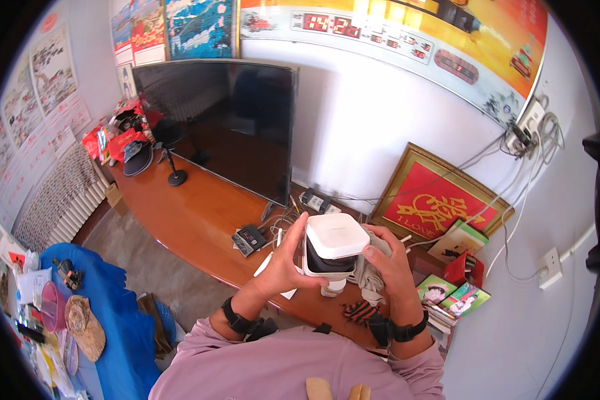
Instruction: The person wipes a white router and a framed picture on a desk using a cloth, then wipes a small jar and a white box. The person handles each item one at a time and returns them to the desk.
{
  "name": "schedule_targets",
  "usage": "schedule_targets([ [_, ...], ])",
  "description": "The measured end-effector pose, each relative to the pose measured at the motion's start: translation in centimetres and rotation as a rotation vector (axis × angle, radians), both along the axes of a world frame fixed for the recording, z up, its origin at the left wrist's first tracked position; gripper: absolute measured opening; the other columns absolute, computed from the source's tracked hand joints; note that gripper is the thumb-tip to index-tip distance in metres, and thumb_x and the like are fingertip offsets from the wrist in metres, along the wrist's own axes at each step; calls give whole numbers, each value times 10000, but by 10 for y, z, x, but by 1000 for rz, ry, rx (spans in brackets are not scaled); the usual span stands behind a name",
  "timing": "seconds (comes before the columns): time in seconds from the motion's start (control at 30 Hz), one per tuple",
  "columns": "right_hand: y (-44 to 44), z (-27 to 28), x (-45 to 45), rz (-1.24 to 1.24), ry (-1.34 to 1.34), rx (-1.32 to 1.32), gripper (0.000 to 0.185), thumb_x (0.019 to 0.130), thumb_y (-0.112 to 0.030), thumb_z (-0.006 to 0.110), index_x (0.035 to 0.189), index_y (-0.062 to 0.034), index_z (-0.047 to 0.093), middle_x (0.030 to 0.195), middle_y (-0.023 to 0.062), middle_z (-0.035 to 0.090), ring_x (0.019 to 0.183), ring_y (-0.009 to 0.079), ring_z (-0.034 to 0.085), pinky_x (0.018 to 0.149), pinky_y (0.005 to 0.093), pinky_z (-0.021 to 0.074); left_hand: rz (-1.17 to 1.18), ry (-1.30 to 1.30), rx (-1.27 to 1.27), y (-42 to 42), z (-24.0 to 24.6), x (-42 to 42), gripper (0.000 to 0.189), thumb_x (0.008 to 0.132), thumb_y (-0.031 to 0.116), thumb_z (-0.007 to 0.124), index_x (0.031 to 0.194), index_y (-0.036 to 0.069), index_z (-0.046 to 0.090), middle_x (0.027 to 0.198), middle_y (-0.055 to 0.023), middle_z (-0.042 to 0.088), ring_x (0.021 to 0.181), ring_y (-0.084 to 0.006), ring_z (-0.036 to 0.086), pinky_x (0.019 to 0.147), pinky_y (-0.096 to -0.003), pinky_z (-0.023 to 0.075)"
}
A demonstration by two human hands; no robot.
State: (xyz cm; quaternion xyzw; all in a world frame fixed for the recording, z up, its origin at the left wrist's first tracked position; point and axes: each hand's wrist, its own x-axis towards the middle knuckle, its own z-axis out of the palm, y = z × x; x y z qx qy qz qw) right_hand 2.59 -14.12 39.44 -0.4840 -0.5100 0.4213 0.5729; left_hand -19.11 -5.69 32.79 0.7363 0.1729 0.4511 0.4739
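My left hand [281,265] grips the side of a small white box [307,265], thumb below and fingers up along its wall. A white square lid [337,235] with rounded corners sits tilted over the box, and my right hand [387,257] pinches its right edge. Through the gap between lid and box shows a dark thing [330,262], too shaded to name. Just below the box a small jar with a white lid [334,287] stands on the wooden cabinet top [205,215]. A crumpled grey-beige cloth [372,277] lies beside my right hand.
A large television [220,125] stands behind, with a microphone stand [176,172] at its left. Black boxes [250,240], a power strip [320,202] and cables lie nearby. Right are a framed red picture [435,200] and books [440,320]. A blue-covered surface [105,320] holds a cap [84,325].
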Motion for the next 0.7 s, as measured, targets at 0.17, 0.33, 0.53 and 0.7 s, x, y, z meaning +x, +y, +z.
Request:
schedule_targets([
  [0.17, -14, -5, 12, -63, -76, 20, 481, 840, -238, 695, 1233, 5, 562, 1104, 67, 616, 999, 122, 563, 895, 276, 448, -92, 87, -11, 4, -1, 16, 1248, 564, 174, 924, 1509, 36, 122, 1446, -149, 372, 1335, -251, 379, 1070, -362, 347],
  [0.33, -29, -37, 39, -184, 160, 5, 436, 875, -248, 660, 1216, 12, 583, 1093, 62, 632, 964, 117, 579, 869, 272, 464, -271, -176, -266, 2, -9, 36, 1087, 599, 95, 874, 1472, 94, 226, 1423, -116, 380, 1336, -239, 366, 1117, -384, 282],
  [0.53, -59, -156, 81, -447, -54, -228, 465, 867, -272, 666, 1228, 10, 582, 1059, 78, 653, 941, 132, 597, 855, 276, 479, -277, -128, -309, 0, -20, 47, 1063, 610, 79, 858, 1467, 90, 229, 1415, -124, 386, 1325, -237, 379, 1113, -381, 293],
  [0.7, -80, -195, 99, -250, -902, -688, 589, 800, -341, 720, 1282, -40, 564, 1179, 177, 632, 997, 240, 627, 883, 319, 488, -262, -28, -355, -7, -21, 54, 1095, 578, 135, 894, 1460, 77, 249, 1385, -110, 437, 1282, -216, 438, 1069, -355, 354],
])
